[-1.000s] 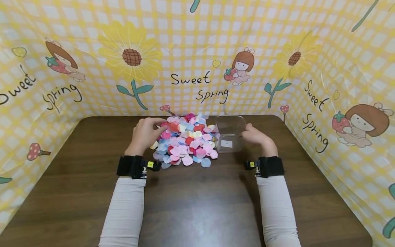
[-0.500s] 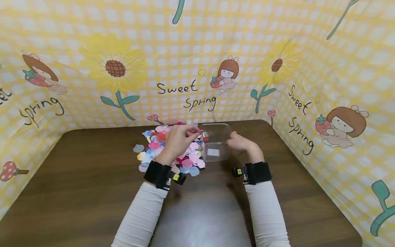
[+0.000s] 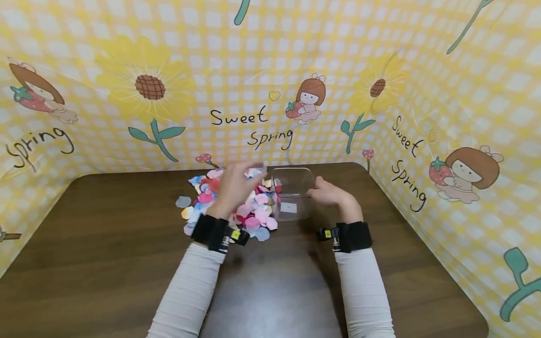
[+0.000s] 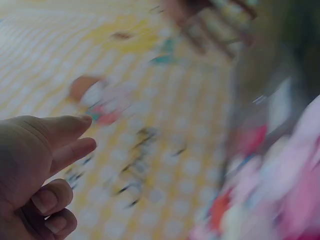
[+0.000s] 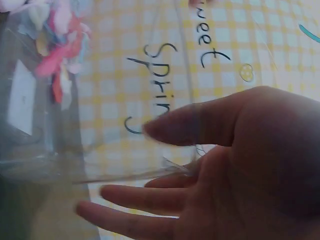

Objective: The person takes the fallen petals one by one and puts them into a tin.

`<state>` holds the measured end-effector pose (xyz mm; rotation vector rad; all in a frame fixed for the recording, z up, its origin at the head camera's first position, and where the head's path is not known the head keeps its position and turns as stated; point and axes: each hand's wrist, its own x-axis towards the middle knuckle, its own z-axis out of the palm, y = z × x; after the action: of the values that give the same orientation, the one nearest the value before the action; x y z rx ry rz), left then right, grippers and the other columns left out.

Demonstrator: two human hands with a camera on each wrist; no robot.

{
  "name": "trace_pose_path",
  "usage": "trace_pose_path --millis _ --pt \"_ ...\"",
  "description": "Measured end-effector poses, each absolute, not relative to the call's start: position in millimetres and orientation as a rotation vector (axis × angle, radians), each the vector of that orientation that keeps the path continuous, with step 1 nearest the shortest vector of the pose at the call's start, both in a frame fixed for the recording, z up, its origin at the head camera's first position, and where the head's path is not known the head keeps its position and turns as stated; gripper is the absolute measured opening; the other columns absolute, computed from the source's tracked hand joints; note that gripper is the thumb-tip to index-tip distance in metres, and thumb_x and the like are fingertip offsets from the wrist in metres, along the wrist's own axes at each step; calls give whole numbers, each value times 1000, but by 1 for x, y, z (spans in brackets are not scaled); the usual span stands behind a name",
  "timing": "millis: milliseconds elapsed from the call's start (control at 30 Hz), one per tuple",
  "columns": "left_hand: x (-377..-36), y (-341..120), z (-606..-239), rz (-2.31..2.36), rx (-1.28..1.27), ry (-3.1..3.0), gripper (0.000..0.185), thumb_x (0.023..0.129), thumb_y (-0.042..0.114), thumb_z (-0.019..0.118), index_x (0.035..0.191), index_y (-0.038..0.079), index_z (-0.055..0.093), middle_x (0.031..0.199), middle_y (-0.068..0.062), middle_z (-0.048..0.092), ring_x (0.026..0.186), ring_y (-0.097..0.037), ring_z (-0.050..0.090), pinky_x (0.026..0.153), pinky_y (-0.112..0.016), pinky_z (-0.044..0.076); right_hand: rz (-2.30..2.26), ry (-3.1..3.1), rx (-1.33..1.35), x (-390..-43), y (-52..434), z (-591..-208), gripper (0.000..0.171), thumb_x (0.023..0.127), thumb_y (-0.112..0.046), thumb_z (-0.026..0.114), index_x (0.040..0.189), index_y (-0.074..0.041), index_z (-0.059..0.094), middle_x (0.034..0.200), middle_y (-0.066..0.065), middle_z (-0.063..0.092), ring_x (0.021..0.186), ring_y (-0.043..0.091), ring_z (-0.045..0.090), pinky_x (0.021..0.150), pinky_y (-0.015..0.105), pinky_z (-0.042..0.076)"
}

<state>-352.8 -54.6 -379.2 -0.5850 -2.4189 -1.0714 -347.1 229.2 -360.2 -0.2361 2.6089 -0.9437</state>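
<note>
Since a second ago the left hand (image 3: pixel 231 188) has crossed the petal pile (image 3: pixel 236 206) toward the clear box (image 3: pixel 296 192) near the table's (image 3: pixel 105 263) far edge; whether its blurred fingers pinch petals, I cannot tell. The right hand (image 3: pixel 329 193) grips the box's right wall. The box looks nearly empty and most petals lie heaped, so I judge the filling barely begun.

Left wrist view: loosely curled fingers (image 4: pixel 60 145), heavy blur.

Right wrist view: thumb and fingers (image 5: pixel 200 125) clamp the clear wall (image 5: pixel 100 100).
</note>
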Motion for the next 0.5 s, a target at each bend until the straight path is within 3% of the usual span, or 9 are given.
trace_pose_path --millis 67,100,200,400,500 --pt "-354 -80 -370 -1087 -501 -2383 33 97 29 73 126 15 73 102 -9 76 48 -16 46 44 -29 29 -998 2625 -246 -353 231 -357 73 106 -23 41 157 12 3 158 35 25 137 43 41 114 52 33" --pt "-354 -93 -366 -1095 -453 -2376 32 97 29 73 126 14 73 103 -8 76 52 -17 50 46 -29 32 -1044 2627 -241 -358 232 -357 73 107 -23 42 158 11 2 158 35 26 147 42 29 117 54 30" --pt "-355 -126 -362 -1084 -315 -2406 30 97 32 73 122 15 74 109 -2 75 68 -21 61 54 -34 38 -1192 2601 -217 -372 233 -358 75 107 -24 44 161 3 -2 160 32 27 149 44 28 117 57 29" --pt "-358 -166 -374 -1087 -169 -2697 28 98 31 71 119 13 74 111 -7 72 110 -30 60 88 -53 42 -1354 2576 -240 -397 228 -369 61 107 -14 39 161 -2 15 159 29 32 146 45 33 112 57 34" --pt "-362 -176 -385 -1046 -116 -2819 31 98 30 71 123 12 72 113 -9 70 112 -32 59 91 -58 42 -1386 2564 -279 -403 223 -377 55 104 -5 37 158 1 26 156 28 39 139 45 42 107 53 37"
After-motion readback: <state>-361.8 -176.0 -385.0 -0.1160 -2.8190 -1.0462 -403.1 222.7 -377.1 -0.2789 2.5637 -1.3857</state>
